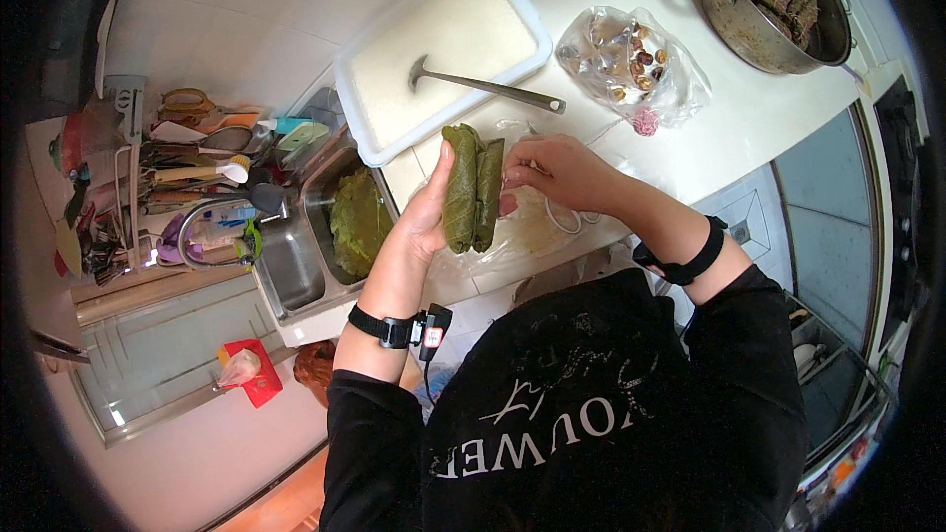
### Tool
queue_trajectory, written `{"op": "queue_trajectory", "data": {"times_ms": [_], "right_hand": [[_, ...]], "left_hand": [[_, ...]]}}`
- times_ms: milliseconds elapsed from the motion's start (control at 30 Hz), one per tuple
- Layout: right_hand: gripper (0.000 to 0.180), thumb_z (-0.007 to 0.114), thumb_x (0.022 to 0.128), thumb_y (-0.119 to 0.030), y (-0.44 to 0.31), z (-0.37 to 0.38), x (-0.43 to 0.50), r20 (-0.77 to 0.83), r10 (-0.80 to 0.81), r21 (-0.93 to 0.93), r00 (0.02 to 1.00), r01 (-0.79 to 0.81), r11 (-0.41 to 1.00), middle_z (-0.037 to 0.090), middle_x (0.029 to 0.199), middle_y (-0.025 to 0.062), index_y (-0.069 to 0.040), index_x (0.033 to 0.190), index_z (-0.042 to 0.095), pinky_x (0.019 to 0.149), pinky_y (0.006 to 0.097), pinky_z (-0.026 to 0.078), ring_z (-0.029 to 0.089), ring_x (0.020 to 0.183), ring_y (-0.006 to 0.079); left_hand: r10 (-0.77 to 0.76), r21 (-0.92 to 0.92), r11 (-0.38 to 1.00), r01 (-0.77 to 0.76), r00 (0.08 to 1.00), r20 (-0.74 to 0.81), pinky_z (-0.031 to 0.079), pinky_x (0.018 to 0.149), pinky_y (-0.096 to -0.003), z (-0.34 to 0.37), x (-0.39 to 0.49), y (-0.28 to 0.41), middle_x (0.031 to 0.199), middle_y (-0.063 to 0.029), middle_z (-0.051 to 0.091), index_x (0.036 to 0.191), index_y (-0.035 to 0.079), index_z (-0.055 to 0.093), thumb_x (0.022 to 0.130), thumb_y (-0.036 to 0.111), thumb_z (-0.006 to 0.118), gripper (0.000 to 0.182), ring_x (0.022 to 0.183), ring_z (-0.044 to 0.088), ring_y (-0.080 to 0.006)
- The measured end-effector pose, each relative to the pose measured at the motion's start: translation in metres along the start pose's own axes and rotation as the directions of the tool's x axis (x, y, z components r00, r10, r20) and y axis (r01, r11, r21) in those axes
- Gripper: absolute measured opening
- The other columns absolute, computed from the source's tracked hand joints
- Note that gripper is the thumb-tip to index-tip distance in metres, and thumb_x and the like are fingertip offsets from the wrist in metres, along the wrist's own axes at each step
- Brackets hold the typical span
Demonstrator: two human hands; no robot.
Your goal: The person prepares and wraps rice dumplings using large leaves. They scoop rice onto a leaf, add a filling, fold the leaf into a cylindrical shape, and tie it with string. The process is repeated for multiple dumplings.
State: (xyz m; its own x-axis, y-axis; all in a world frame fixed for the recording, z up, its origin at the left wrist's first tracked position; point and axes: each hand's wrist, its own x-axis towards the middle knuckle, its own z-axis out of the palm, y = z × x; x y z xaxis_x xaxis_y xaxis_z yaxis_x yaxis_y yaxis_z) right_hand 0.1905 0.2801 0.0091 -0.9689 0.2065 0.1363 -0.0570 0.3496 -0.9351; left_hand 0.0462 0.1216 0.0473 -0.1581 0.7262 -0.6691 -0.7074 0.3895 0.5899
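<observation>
My left hand (427,213) grips a leaf-wrapped bundle (461,192) upright, thumb along its left side. The dark green leaves form two rolls side by side. Close to the bundle's right side, my right hand (556,166) has its fingers pinched together. A thin pink string (607,130) runs from a small pink string ball (644,120) to this hand; its end among the fingers is hidden. Below the hands, a clear plastic sheet (528,236) lies on the counter, with a white cord loop (565,220) beside it.
Behind stands a white tub (355,122) of rice with a metal ladle (488,91) across its rim. A plastic bag (591,37) holds halved dates. Tied bundles fill part of a metal pot (746,41). Green leaves (355,222) soak in the sink (292,266) at left.
</observation>
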Motion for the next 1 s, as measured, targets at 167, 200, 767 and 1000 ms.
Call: {"op": "queue_trajectory", "data": {"times_ms": [167, 200, 767, 1000], "right_hand": [[0.014, 0.060, 0.087, -0.019, -0.003, -0.006, -0.001, -0.009, 0.023, 0.028, 1.000, -0.023, 0.999, 0.064, 0.077, 0.0134, -0.005, 0.089, 0.060, 0.068, 0.0453, 0.047, 0.062, 0.077, 0.0352], [0.013, 0.061, 0.087, -0.018, -0.004, -0.006, -0.001, -0.025, 0.008, 0.034, 1.000, -0.007, 0.999, 0.065, 0.077, 0.0129, -0.005, 0.091, 0.059, 0.068, 0.0451, 0.047, 0.063, 0.076, 0.0347], [0.026, 0.062, 0.086, -0.005, 0.000, -0.035, -0.010, -0.075, 0.272, 0.123, 0.959, -0.261, 0.957, 0.062, 0.072, 0.0097, -0.006, 0.110, 0.053, 0.066, 0.0363, 0.047, 0.062, 0.068, 0.0240], [0.017, 0.065, 0.083, -0.007, 0.008, -0.012, -0.013, -0.503, -0.256, -0.420, 0.826, 0.026, 0.907, 0.061, 0.085, 0.0101, -0.005, 0.099, 0.060, 0.067, 0.0316, 0.047, 0.059, 0.071, 0.0219]], "left_hand": [[-0.049, 0.044, 0.998, 0.049, 0.999, 0.016, 0.054, 0.080, -0.0415, -0.002, -0.002, 0.004, 0.114, -0.0216, 0.060, 0.134, 0.002, 0.045, 0.086, 0.073, 0.039, 0.085, 0.089, 0.064, -0.0284], [-0.062, 0.069, 0.996, 0.062, 0.998, 0.001, 0.054, 0.080, -0.0391, -0.002, -0.003, 0.005, 0.116, -0.0229, 0.059, 0.136, 0.003, 0.043, 0.086, 0.073, 0.038, 0.086, 0.091, 0.063, -0.0274], [-0.115, 0.038, 0.992, 0.117, 0.992, -0.042, 0.057, 0.076, -0.0404, -0.014, -0.012, 0.003, 0.105, -0.0247, 0.062, 0.131, 0.002, 0.046, 0.086, 0.070, 0.043, 0.081, 0.090, 0.066, -0.0324], [-0.032, -0.179, 0.984, 0.023, 0.998, -0.049, 0.049, 0.095, -0.0490, -0.016, -0.006, -0.001, 0.101, -0.0205, 0.063, 0.123, 0.003, 0.053, 0.083, 0.071, 0.045, 0.078, 0.106, 0.060, -0.0375]]}}
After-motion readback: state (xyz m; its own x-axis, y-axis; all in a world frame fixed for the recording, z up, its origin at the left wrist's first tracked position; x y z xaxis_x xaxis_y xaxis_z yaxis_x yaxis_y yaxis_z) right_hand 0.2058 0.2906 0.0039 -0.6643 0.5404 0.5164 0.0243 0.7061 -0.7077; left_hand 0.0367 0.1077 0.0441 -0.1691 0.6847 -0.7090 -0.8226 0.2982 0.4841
